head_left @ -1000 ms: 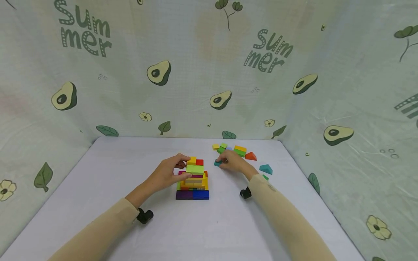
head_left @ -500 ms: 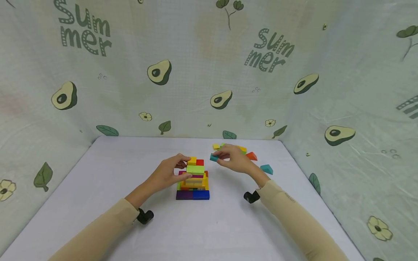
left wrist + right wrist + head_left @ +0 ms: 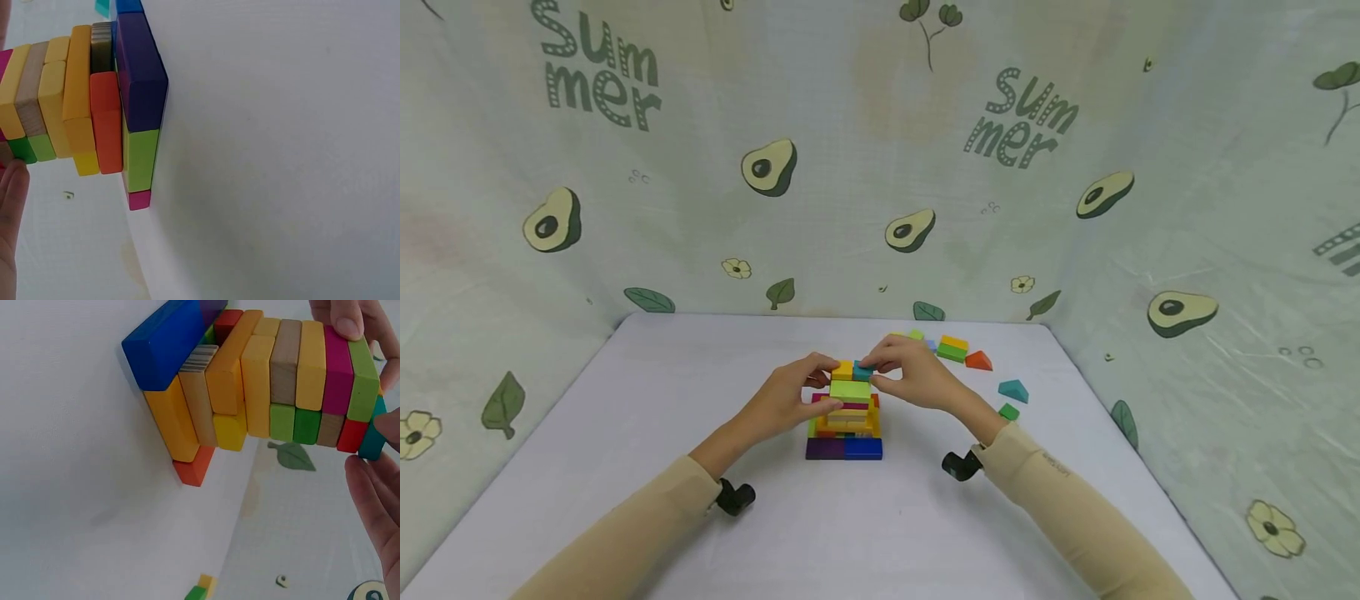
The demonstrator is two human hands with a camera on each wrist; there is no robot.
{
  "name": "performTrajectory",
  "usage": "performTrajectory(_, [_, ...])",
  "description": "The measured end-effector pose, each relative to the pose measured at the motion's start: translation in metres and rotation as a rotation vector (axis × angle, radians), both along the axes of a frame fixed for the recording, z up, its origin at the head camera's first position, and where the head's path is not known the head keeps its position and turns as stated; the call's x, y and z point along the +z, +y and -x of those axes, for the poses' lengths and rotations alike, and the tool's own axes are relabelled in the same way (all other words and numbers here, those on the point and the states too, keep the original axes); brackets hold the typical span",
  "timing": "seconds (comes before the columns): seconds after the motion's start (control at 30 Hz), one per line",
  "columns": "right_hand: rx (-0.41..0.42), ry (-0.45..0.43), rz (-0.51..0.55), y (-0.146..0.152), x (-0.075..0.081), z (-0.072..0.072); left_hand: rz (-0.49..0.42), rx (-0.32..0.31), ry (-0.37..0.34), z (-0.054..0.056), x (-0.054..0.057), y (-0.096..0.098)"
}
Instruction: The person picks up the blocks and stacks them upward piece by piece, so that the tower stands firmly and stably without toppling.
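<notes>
A tower of coloured wooden blocks [image 3: 848, 390] stands on the table, with purple and blue blocks [image 3: 863, 449] along its front base. My left hand [image 3: 792, 393] holds its upper part from the left; in the right wrist view the left thumb [image 3: 348, 326] lies by the magenta and lime blocks. My right hand [image 3: 919, 375] pinches a small teal block [image 3: 371, 442] between thumb and fingers. That block sits at the tower's top right, over a red block [image 3: 353, 435] and beside a yellow block [image 3: 842, 370]. In the left wrist view, left fingers [image 3: 14, 194] touch the tower's upper end.
Behind and right of the tower lie loose blocks: a yellow and green pair [image 3: 952, 348], an orange-red wedge [image 3: 979, 361], a teal wedge [image 3: 1013, 390] and a green block [image 3: 1008, 412]. A patterned cloth [image 3: 835, 100] rises behind the white table [image 3: 820, 533].
My right hand has picked the teal block up from the table and carried it left onto the tower's top, hiding the red block in the head view. The left hand stays put.
</notes>
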State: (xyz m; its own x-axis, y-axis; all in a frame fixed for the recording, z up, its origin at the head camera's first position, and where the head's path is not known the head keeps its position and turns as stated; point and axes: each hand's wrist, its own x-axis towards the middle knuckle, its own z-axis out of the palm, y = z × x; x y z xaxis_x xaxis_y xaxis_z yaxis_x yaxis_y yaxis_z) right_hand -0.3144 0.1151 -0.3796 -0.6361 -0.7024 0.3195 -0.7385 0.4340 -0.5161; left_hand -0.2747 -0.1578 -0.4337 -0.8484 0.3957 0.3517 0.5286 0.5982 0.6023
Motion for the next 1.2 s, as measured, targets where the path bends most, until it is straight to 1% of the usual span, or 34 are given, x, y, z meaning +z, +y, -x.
performTrajectory(0.2, [0.0,0.004,-0.001,-0.0033,-0.001,0.0004,0.01,0.003,0.009,0.0001,0.0002,0.0003])
performTrajectory(0.33, [-0.008,0.008,-0.014,-0.0038,0.0002,-0.0002,0.006,0.009,0.006,-0.0014,0.0023,0.0006])
performTrajectory(0.47, [-0.01,0.013,-0.019,-0.0032,0.001,-0.0009,0.004,0.003,0.011,-0.0026,0.0035,0.0008])
performTrajectory(0.6, [-0.012,0.018,-0.024,-0.0025,0.0012,-0.0012,0.003,-0.004,0.02,-0.0029,0.0037,0.0008])
performTrajectory(0.93, [-0.014,0.027,-0.025,-0.003,0.0008,-0.0022,0.013,0.008,0.023,-0.0025,0.0024,0.0008])
performTrajectory(1.07, [-0.023,0.022,-0.028,-0.0038,0.0005,-0.0023,0.011,0.009,0.024,-0.0026,0.0021,0.0005])
performTrajectory(1.2, [-0.01,0.004,-0.019,-0.0018,0.0004,-0.0018,0.008,0.007,0.028,-0.0025,0.0017,0.0009])
